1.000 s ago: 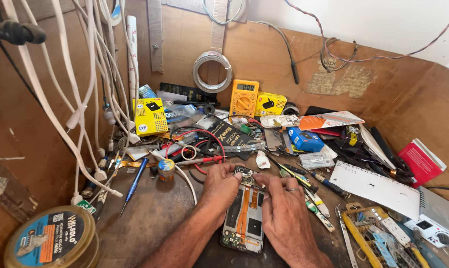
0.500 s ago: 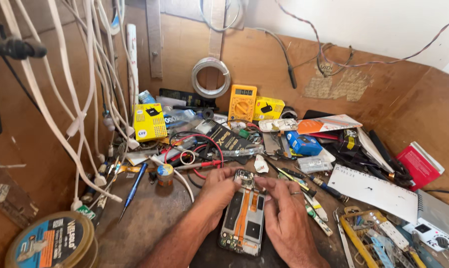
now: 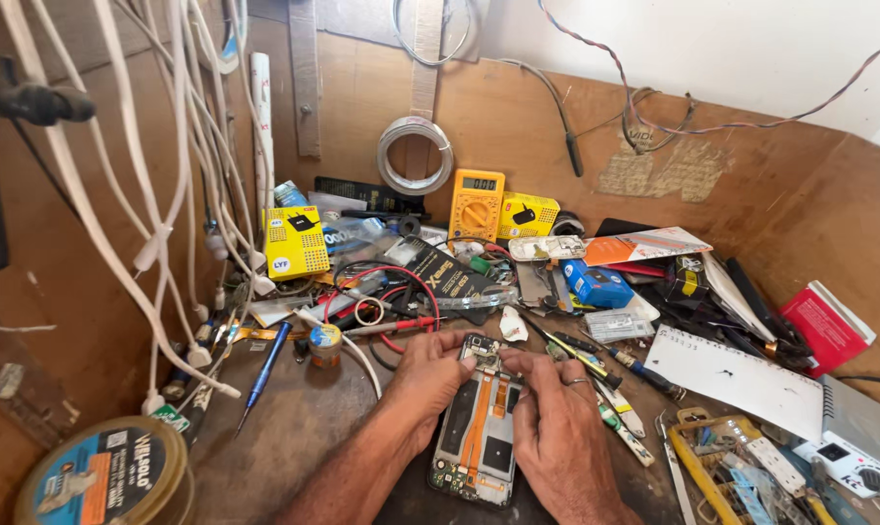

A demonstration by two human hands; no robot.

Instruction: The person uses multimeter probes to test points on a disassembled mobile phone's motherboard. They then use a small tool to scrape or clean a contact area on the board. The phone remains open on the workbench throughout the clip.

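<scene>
An opened phone [image 3: 477, 439] lies back-up on the brown workbench, its orange flex cables and circuit board exposed. My left hand [image 3: 426, 374] rests on the phone's upper left edge, with thumb and fingers pinching at the top end. My right hand [image 3: 554, 428], with a ring on one finger, covers the phone's right side, its fingers meeting the left hand's at the small board near the top. What the fingertips hold there is too small to tell.
Screwdrivers [image 3: 605, 374] lie just right of my hands, a blue-handled one [image 3: 265, 374] and a small jar [image 3: 325, 342] to the left. A yellow multimeter [image 3: 476, 206], red probe leads [image 3: 401, 326], boxes and a tape roll [image 3: 105, 476] crowd the bench. White cables [image 3: 158, 214] hang at left.
The view has shifted slightly. Both hands stay on the phone, with the fingertips drawn closer together at its top end.
</scene>
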